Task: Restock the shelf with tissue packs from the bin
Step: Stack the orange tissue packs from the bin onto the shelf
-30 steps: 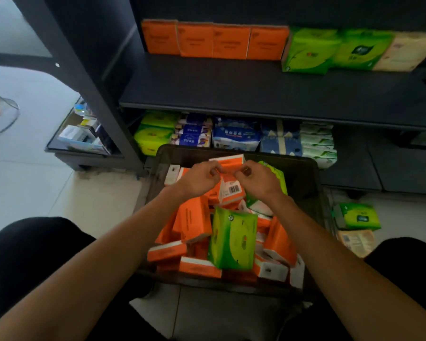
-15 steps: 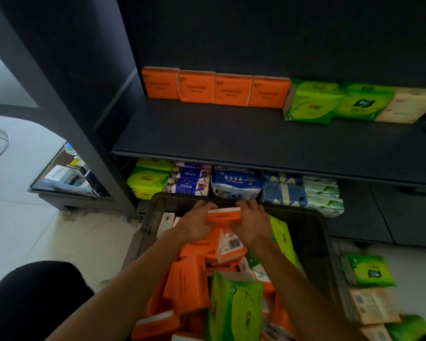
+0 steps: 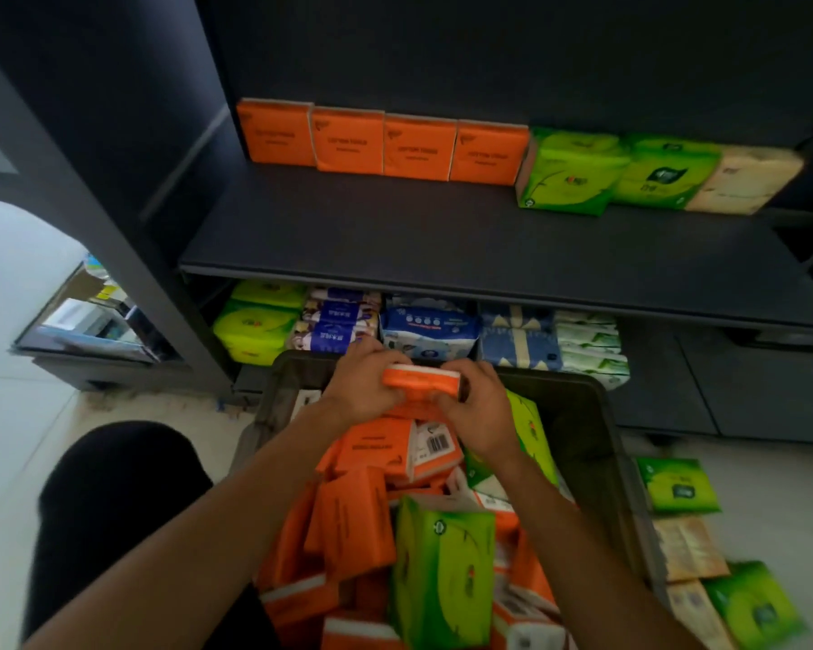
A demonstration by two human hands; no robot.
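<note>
Your left grip [image 3: 362,389] and right grip [image 3: 477,405] each clasp one end of an orange pack [image 3: 421,378], held flat just above the far edge of the bin [image 3: 597,415]. Hold it by the short ends with light pressure, since the soft wrap will likely dent. Lift it clear of the bin's rim before you reach for the shelf [image 3: 442,246]. Stand it upright, face forward, in front of the orange row [image 3: 381,143] along the shelf's back edge.
</note>
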